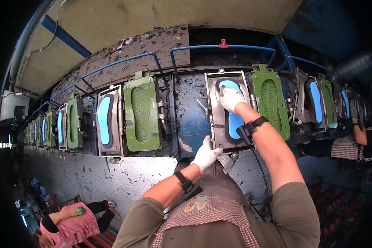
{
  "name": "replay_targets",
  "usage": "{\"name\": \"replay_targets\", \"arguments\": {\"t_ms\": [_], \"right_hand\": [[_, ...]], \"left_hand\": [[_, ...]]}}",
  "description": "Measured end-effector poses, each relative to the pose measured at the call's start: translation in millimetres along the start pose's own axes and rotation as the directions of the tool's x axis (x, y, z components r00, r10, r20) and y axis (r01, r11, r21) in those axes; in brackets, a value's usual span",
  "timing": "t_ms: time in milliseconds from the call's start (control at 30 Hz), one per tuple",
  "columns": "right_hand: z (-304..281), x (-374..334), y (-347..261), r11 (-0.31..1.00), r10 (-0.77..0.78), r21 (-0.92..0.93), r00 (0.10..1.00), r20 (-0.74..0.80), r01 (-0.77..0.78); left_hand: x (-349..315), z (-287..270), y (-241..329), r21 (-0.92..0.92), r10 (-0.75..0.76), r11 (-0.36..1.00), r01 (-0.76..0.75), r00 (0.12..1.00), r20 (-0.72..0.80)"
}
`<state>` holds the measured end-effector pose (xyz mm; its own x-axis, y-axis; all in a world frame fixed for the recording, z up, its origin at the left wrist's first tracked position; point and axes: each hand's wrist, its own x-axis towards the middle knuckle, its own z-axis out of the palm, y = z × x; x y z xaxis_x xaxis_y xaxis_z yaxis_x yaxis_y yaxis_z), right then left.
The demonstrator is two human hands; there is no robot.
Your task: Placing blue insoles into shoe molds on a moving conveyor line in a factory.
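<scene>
Insoles [105, 120], blue, six clear enough to count left to right, further ones at far left too small to tally; green mould plates [142, 115], five countable, each with a sole-shaped hollow, more at far left too small to count; blue rails [194, 48], at least four, behind the row; red clip [223, 43], one, on a rail; co-workers, two, one in pink checks [72, 223] at lower left, one in a checked garment [346, 148] at far right; black wrist devices [188, 184], two, one per forearm.

Left hand [206, 156], white-gloved, at lower left corner of the metal mould frame [220, 134]; fingers apart; whether it touches the frame, cannot tell; fourth insole from left [235, 120] lies up and right of these fingers, apart from them.

Right hand [231, 99], white-gloved, over upper part of that same insole; insole lies under the fingers, blue showing above and below the glove, lower end near the right wrist device; fingers point up-left, cannot tell if pinching or just laid on; insole sits lengthwise in the frame, green plate just beside on the right.
</scene>
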<state>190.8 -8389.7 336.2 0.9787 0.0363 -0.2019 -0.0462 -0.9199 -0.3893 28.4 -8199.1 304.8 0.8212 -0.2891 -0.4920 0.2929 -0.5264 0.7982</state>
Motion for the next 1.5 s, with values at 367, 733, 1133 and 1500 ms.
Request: {"name": "replay_targets", "arguments": {"t_ms": [367,733,1133,1500], "right_hand": [[36,-6,52,0.979,-0.179,0.021,0.909,-0.378,0.201],[37,-130,61,0.867,-0.191,0.353,0.889,-0.416,0.352],[12,-57,28,0.942,-0.319,-0.08,0.796,-0.515,0.325],[12,0,27,0.978,-0.208,-0.103,0.898,-0.388,0.182]], "left_hand": [[40,32,23,0.384,0.342,0.907,-0.175,0.839,-0.424],[59,22,27,0.307,0.741,0.667,-0.679,0.65,-0.17],[49,27,25,0.515,0.867,0.418,-0.748,0.497,0.018],[61,19,33,0.48,0.825,0.382,-0.79,0.526,0.209]]}}
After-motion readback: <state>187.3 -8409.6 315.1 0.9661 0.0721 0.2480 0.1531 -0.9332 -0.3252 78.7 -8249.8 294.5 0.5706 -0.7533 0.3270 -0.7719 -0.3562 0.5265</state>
